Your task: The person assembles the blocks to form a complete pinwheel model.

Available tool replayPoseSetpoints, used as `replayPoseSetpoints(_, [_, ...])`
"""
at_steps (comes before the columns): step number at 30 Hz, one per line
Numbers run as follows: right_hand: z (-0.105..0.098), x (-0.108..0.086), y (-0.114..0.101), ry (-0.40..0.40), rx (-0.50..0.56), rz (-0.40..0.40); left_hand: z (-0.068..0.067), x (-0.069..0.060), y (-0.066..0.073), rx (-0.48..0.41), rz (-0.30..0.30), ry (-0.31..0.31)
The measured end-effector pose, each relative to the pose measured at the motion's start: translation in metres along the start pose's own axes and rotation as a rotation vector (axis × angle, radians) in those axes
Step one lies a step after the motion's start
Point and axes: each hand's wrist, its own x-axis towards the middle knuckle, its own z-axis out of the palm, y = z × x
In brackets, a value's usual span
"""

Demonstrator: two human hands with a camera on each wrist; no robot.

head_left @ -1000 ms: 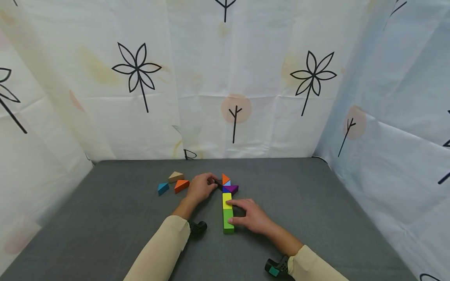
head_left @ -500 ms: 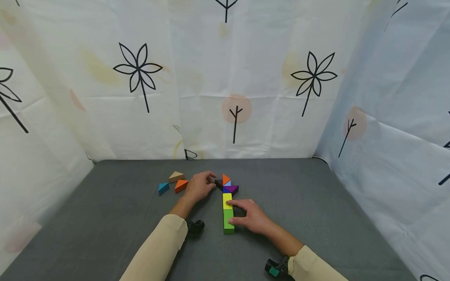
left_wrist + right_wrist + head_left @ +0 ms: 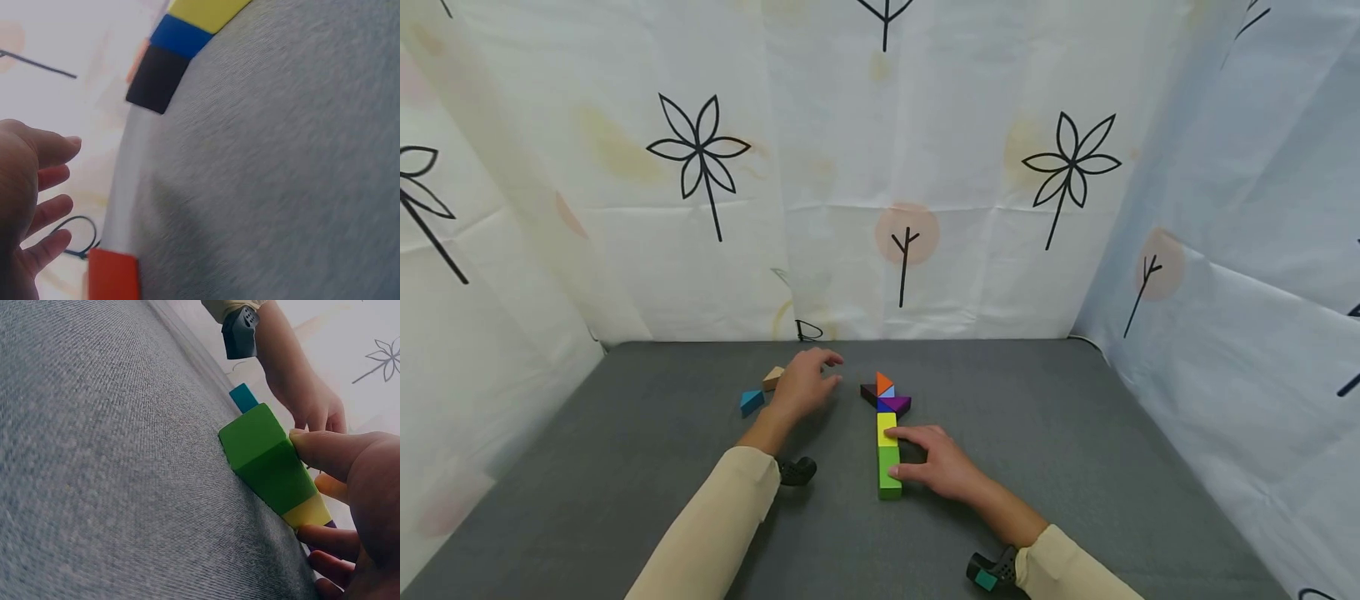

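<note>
A green block [image 3: 889, 468] and yellow block [image 3: 887, 423] lie end to end. My right hand [image 3: 943, 467] touches both from the right, thumb at the green and a finger at the yellow. Beyond them sit a blue piece [image 3: 882, 406], purple triangle [image 3: 898, 404], light blue piece [image 3: 889, 392], orange triangle [image 3: 883, 383] and dark triangle [image 3: 869, 394]. My left hand [image 3: 801, 387] hangs left of this group, fingers spread and holding nothing. In the left wrist view, an orange-red block [image 3: 114, 275] shows below the left hand [image 3: 25, 200]; the head view hides it.
A beige triangle [image 3: 772, 380], partly covered by the left hand, and a teal triangle [image 3: 751, 402] lie on the left of the grey table [image 3: 1075, 433]. A patterned cloth [image 3: 835, 167] rises behind the table and at both sides.
The left hand has let go of the dark triangle and moved left and away from it, now covering the loose orange triangle. The right hand stays at the green and yellow blocks.
</note>
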Motion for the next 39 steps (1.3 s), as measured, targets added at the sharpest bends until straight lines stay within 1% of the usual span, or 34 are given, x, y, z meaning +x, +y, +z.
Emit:
replayPoseSetpoints(4, [0.000, 0.000, 0.000, -0.005, -0.005, -0.003, -0.014, -0.002, -0.007, -0.001, 0.032, 0.028])
replayPoseSetpoints(7, [0.001, -0.001, 0.000, -0.007, -0.006, -0.007, -0.024, -0.002, -0.012, -0.012, 0.059, 0.065])
replayPoseSetpoints(10, [0.001, -0.001, 0.001, -0.010, -0.003, -0.008, -0.031, -0.004, -0.016, -0.018, 0.061, 0.084])
replayPoseSetpoints(12, [0.001, -0.001, 0.002, -0.012, 0.000, -0.005, -0.034, -0.004, -0.018, -0.018, 0.059, 0.091])
replayPoseSetpoints(16, [0.001, -0.002, 0.002, -0.014, -0.001, -0.001, -0.039, -0.009, -0.022, 0.014, 0.054, 0.090])
replayPoseSetpoints(19, [0.001, -0.002, 0.002, -0.014, -0.003, 0.000, -0.041, -0.013, -0.024, 0.055, 0.060, 0.099])
replayPoseSetpoints(22, [0.002, -0.002, 0.002, -0.016, 0.005, 0.001, -0.041, -0.018, -0.031, 0.109, 0.070, 0.108])
replayPoseSetpoints(25, [0.003, -0.002, 0.002, -0.018, 0.011, 0.005, -0.040, -0.023, -0.039, 0.150, 0.082, 0.101])
replayPoseSetpoints(27, [0.003, -0.001, 0.003, -0.019, 0.011, 0.006, -0.039, -0.026, -0.044, 0.163, 0.075, 0.084])
replayPoseSetpoints(31, [0.002, 0.000, 0.003, -0.013, 0.018, -0.001, -0.037, -0.030, -0.051, 0.184, 0.038, 0.041])
replayPoseSetpoints(39, [0.001, 0.001, 0.005, -0.012, 0.011, -0.008, -0.037, -0.035, -0.052, 0.289, -0.034, -0.033])
